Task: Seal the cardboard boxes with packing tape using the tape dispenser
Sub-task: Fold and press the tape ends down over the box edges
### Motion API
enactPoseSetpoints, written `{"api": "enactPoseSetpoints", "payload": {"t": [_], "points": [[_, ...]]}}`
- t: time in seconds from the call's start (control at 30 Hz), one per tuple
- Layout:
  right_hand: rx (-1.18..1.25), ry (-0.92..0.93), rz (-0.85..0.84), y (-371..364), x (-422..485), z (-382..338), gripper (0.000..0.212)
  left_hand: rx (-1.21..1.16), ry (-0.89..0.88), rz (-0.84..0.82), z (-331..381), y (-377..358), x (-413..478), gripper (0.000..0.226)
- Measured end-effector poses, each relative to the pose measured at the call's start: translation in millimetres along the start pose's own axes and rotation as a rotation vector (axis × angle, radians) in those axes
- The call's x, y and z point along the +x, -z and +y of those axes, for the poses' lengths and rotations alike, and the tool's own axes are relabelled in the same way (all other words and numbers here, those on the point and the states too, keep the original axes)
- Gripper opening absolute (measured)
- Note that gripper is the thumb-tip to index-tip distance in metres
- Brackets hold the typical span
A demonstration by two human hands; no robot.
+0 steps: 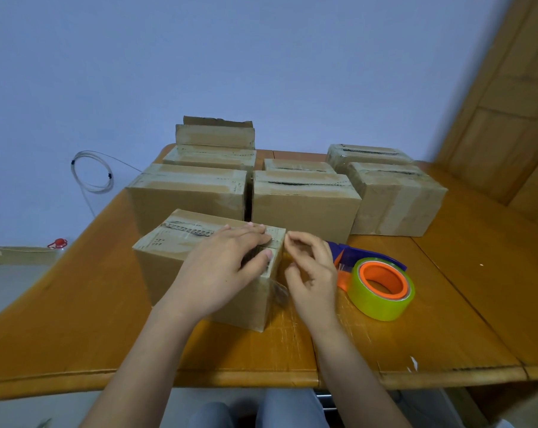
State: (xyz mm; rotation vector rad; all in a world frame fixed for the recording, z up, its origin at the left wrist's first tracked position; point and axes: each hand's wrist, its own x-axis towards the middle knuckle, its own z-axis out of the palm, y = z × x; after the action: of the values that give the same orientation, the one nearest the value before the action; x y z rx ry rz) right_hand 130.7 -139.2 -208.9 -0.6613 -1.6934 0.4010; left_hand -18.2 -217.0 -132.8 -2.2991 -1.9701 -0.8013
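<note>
— Where is the near box [168, 273]?
— At the front of the table [462, 304]. The left hand [221, 267] presses on its right end, fingers straight.
— And the right hand [314, 273]?
— Beside that end, fingers curled; if they pinch tape, I cannot tell. The tape dispenser [379, 285] lies just to its right, and taped boxes [304, 208] stand behind.

Left hand [227, 267] pressed flat, fingers straight, atop the small brown cardboard box [164, 273]; right hand [311, 270] just beside its right end, fingers curled, thumb near forefinger.
</note>
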Motion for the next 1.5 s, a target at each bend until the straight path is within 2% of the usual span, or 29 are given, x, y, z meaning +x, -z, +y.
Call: {"api": "enactPoseSetpoints", "payload": {"t": [0.1,0.17,0.3,0.4,0.5,0.63,0.7,0.83,0.93,1.13,1.2,1.33,1.5], "points": [[0.043,-0.023,0.076,1.4,0.4,-1.5,0.035,-0.003,0.001,-0.005,0.0,-0.5,0.3,0.077],[0.074,-0.126,0.120,1.1,1.6,-3.0,0.034,-0.010,0.001,-0.007,-0.1,-0.3,-0.2,0.077],[0.139,-0.313,0.000,-0.5,2.5,-4.7,0.046,-0.009,0.003,-0.005,-0.3,0.0,-0.7,0.077],[0.084,-0.283,-0.092,-5.1,0.2,-5.3,0.051,-0.015,0.010,-0.002,-0.6,-0.9,-0.1,0.073],[0.029,-0.249,-0.097,-6.5,0.0,-4.7,0.053,-0.022,0.021,0.009,1.2,-0.7,-0.5,0.059],[-0.012,-0.127,-0.099,-1.1,-1.1,-1.9,0.050,-0.022,0.023,-0.008,3.1,1.3,-1.0,0.059],[0.031,-0.110,-0.073,2.7,-1.4,-2.8,0.047,-0.019,0.024,-0.012,3.7,1.9,-0.5,0.056],[0.160,-0.145,0.086,11.5,-4.7,-14.0,0.035,-0.011,0.029,0.001,4.0,1.5,-0.6,0.040],[0.181,-0.110,0.101,21.5,-16.0,-24.5,0.030,-0.013,0.034,0.013,4.4,0.7,-1.3,0.040],[0.034,-0.025,-0.035,19.4,-40.5,-40.0,0.025,-0.035,0.030,0.018,3.8,0.6,-1.4,0.053],[0.027,-0.024,-0.035,15.4,-41.9,-41.8,0.023,-0.033,0.031,0.025,3.3,-0.3,-1.1,0.045],[0.037,-0.058,0.003,10.5,-42.1,-46.0,0.024,-0.022,0.027,0.035,2.8,-1.1,-1.2,0.044],[0.037,-0.100,0.027,5.0,-39.0,-45.8,0.013,-0.041,0.029,0.035,4.6,0.0,-0.8,0.057]]}}
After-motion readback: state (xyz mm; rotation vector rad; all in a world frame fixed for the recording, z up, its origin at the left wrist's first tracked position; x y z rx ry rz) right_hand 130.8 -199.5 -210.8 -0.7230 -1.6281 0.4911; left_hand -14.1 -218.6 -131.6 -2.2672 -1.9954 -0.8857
